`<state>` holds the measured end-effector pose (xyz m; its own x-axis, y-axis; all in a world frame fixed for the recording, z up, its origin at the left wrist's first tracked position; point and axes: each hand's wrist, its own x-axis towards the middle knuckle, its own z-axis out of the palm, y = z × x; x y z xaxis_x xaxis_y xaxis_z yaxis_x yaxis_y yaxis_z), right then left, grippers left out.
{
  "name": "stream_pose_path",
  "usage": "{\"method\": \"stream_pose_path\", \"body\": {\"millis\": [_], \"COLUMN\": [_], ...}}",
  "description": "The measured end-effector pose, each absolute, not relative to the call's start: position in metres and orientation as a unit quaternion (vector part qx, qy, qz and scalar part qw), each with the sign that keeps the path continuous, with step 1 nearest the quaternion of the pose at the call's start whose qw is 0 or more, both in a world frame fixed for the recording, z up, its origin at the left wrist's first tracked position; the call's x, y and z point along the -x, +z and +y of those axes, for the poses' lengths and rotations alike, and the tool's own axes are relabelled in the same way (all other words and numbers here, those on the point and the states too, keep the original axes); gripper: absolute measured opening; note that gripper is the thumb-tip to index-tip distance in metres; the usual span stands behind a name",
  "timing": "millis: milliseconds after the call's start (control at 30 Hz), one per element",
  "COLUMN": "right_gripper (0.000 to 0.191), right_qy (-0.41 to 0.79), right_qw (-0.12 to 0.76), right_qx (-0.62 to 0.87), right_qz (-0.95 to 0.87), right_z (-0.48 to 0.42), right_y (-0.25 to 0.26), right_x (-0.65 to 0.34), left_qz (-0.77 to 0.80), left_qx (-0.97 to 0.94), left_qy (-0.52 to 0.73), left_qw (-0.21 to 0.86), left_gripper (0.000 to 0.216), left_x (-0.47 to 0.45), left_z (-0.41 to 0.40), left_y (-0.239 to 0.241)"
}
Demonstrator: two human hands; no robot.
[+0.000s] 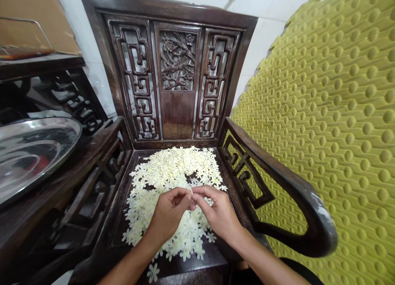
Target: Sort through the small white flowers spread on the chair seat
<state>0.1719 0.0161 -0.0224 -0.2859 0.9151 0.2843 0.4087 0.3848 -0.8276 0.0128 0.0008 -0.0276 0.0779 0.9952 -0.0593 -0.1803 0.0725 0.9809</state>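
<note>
Just above a spread heap of small white five-petalled flowers, my left hand and my right hand meet fingertip to fingertip. Both are closed in a pinch, thumb against forefinger. A tiny pale piece shows between the fingertips; it is too small to tell whether it is a flower or a part of one. The flowers have pale yellow centres and lie on the dark wooden chair seat. My hands and forearms hide some of the flowers. A single flower lies apart near the seat's front edge.
The carved chair back rises behind the flowers. A curved armrest stands on the right, another armrest on the left. A round metal tray is at far left. A yellow-green bumpy mat fills the right side.
</note>
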Motion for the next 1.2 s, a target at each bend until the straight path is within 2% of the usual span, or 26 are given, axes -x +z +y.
{"method": "stream_pose_path", "body": {"millis": [400,600,1200], "right_gripper": [0.021,0.022,0.022], "right_qy": [0.263,0.242,0.227], "right_qw": [0.36,0.356,0.343], "right_qx": [0.441,0.435,0.44], "right_qz": [-0.778,-0.791,-0.798], "right_z": [0.0143,0.0148,0.0131], "right_y": [-0.0199,-0.0242,-0.0216], "right_x": [-0.1722,-0.1707,-0.1683], "left_qz": [0.445,0.452,0.475], "left_qx": [-0.449,-0.466,-0.467], "left_qy": [0.507,0.505,0.501], "left_qw": [0.586,0.569,0.553], "left_gripper": [0.02,0.014,0.013], "left_x": [-0.0144,-0.0144,-0.0154], "left_z": [0.0001,-0.0014,-0.001], "left_y": [-0.0276,-0.0282,-0.0304]}}
